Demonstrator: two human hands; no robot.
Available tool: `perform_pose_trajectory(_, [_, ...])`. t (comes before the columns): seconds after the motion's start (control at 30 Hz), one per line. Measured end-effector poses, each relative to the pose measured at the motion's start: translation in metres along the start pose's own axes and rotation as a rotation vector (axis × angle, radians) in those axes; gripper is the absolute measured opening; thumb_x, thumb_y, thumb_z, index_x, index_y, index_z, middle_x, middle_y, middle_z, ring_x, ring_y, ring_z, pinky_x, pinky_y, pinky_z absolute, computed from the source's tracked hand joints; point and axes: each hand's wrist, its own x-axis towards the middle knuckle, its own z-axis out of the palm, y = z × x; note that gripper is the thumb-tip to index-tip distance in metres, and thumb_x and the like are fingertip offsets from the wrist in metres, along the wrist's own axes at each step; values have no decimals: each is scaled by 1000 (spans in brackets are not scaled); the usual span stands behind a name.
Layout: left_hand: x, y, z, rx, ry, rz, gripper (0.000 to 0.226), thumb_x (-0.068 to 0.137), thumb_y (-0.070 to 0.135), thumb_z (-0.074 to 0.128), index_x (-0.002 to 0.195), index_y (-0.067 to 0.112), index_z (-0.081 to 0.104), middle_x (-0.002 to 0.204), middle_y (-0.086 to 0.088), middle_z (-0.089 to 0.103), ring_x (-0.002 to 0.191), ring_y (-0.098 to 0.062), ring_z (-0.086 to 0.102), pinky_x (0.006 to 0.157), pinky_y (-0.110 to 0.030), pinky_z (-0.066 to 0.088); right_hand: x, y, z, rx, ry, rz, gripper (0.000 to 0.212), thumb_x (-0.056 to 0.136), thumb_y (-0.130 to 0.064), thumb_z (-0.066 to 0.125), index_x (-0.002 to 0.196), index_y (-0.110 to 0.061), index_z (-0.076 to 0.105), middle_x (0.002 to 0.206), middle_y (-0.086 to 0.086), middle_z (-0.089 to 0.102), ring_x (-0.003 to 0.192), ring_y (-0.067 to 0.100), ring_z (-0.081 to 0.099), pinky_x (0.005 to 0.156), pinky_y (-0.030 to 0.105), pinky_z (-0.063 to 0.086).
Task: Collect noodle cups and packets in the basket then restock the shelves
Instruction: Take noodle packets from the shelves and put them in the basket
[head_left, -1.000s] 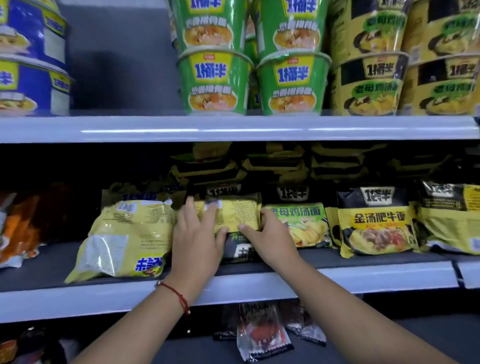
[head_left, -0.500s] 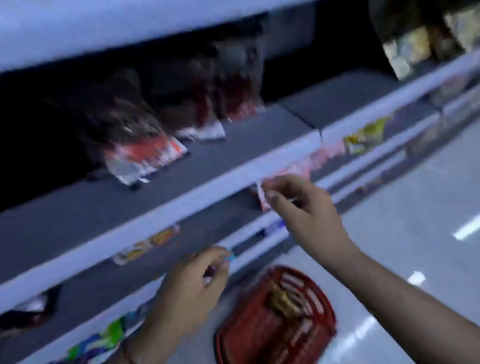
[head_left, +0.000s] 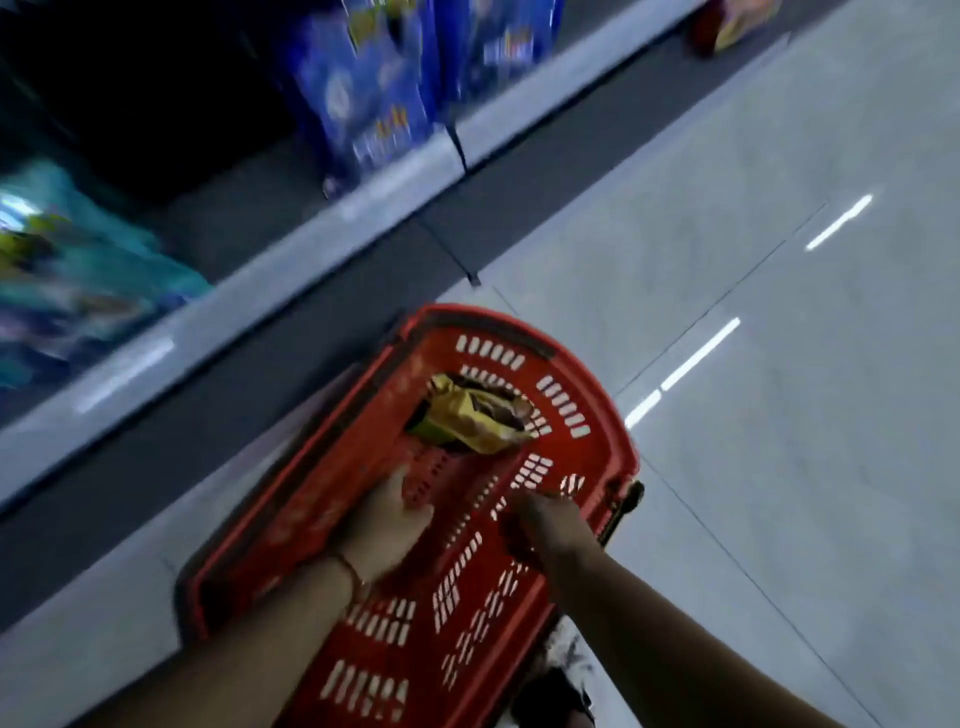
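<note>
A red plastic basket (head_left: 582, 395) stands on the floor below me, beside the shelf base. Inside it, towards the far end, lies a crumpled yellow noodle packet (head_left: 467, 415). Both my hands reach down into the basket, short of the packet. My left hand (head_left: 384, 525), with a red string on its wrist, has its fingers stretched towards the basket floor and holds nothing. My right hand (head_left: 545, 525) is near the basket's right wall; motion blur hides how its fingers lie.
The bottom shelf (head_left: 322, 234) runs diagonally on the left, with blue packs (head_left: 363, 88) and teal packs (head_left: 78, 280) on it. Pale tiled floor (head_left: 753, 364) spreads to the right. Something dark and white, perhaps a shoe (head_left: 561, 675), shows under the basket's near end.
My hands left the yellow packets on the middle shelf, and my view swung down past the lower shelves. Both hands have dropped into the red basket on the floor.
</note>
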Motion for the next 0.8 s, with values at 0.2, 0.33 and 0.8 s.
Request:
perform_pose_trajectory(0.2, [124,5,52,34,211,152,99,83,17,74,156,26,8,158,-6,27,142,-24,31,114,-40,31,92,23,24,-150,-89,-175,29,96,-12,54,71,-26,58,73,-7,60,67,8,56,67,26,47])
perform_pose_trajectory(0.33, [160,-11,79,341,298,251,74,78,26,77,142,20,40,157,-4,25,144,-30,25,114,-47,31,113,31,29,-98,-73,-171,22,95,-16,55,79,-32,59,92,-5,69,81,12,63,79,34,51])
perform_pose_trajectory(0.8, [58,-12,30,-388,152,183,25,92,24,66,116,19,64,105,4,72,99,-9,68,79,-17,52,117,3,-4,-10,-205,-81,39,93,-21,64,127,-13,46,109,-4,62,78,5,58,44,9,46])
